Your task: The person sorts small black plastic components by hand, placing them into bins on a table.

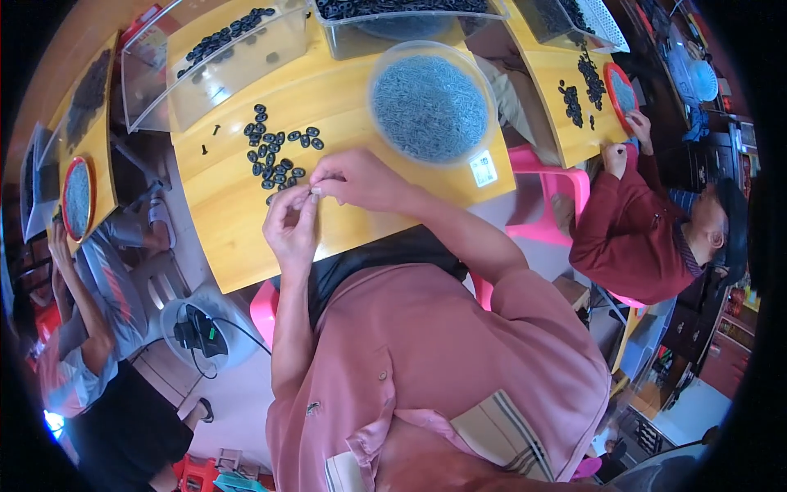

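Observation:
My left hand (pixel 289 232) and my right hand (pixel 362 178) meet over the wooden table (pixel 238 246), thumbs and fingertips pinched together. Whatever sits between the fingertips is too small and covered to make out. Just beyond them lies a loose scatter of small black oval pieces (pixel 271 152), which seem to have two holes each. Two tiny dark pieces (pixel 204 150) lie apart to the left of that scatter. Beyond my right hand stands a round clear tub (pixel 373 102) full of small silvery metal pins or screws (pixel 430 98).
Clear bins with black pieces stand at the far left (pixel 135 90) and far middle (pixel 410 37). A white label (pixel 484 169) is on the table's right side. Co-workers sit at side tables, one in a dark red top (pixel 631 225) at right. A pale bucket (pixel 176 320) stands at left.

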Demonstrator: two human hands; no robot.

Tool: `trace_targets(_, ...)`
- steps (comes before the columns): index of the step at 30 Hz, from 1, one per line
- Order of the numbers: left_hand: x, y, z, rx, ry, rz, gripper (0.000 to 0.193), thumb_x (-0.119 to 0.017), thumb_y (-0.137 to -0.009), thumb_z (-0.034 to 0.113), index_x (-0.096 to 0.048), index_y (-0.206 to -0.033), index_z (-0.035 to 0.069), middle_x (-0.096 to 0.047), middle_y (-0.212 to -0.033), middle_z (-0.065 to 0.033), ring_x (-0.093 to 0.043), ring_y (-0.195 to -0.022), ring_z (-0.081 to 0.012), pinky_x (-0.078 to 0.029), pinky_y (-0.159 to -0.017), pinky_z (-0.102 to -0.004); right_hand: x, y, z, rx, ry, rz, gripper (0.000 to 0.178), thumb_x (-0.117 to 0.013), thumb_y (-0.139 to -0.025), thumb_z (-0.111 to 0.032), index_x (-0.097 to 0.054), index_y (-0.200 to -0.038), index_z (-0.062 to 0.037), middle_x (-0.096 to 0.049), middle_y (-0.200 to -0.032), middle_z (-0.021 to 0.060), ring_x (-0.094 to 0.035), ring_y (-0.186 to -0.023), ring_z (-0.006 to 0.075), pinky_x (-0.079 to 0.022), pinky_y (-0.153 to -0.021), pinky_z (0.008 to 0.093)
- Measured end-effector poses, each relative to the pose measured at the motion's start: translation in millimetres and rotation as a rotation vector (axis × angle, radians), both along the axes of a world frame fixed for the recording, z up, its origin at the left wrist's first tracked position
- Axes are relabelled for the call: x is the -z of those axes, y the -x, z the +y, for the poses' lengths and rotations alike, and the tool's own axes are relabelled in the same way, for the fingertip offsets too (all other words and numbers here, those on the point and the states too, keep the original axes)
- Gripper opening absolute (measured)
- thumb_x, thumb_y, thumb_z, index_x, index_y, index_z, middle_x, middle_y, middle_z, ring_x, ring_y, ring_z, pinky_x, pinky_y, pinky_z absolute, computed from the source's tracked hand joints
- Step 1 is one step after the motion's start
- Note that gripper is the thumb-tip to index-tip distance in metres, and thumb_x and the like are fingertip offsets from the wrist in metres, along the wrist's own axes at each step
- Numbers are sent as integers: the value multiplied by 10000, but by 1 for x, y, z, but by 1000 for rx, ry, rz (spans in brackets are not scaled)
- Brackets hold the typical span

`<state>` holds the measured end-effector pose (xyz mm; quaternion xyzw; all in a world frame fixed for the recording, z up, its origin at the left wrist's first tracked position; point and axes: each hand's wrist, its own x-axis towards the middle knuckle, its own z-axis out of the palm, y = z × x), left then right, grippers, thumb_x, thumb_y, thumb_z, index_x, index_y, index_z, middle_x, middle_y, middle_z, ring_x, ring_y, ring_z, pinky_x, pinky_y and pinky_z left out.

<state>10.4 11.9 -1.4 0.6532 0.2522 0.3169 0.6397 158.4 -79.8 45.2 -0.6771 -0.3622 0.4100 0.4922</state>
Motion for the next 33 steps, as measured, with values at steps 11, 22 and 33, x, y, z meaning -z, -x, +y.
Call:
trace_targets(11,1,-2,3,-21,-151,93,125,-699,-816,-18,-693,-928,36,-648,-920,-55,-608,-819,-120,-485,-704,-229,-212,39,-79,-233,-480,-582,81,-628,-771,-126,-647,-849,-116,-599,-686,41,-553,-569,184,-405,-518,335)
trace_targets(22,6,1,9,-65,-21,17,120,-693,-822,-30,-684,-929,21,-638,-901,-38,-571,-733,-85,-454,-649,-207,-205,23,-31,-515,-1144,-546,173,-649,-760,-37,-713,-907,-101,-689,-759,47,-563,-510,95,-390,-451,204)
trace_targets(33,1,-1,6,-40,-74,76,138,-678,-833,-50,-690,-957,9,-627,-936,-41,-540,-783,-92,-443,-699,-210,-157,-49,-107,435,89,-1078,97,-645,-806,-34,-687,-886,2,-694,-832,128,-654,-703,264,-496,-662,307)
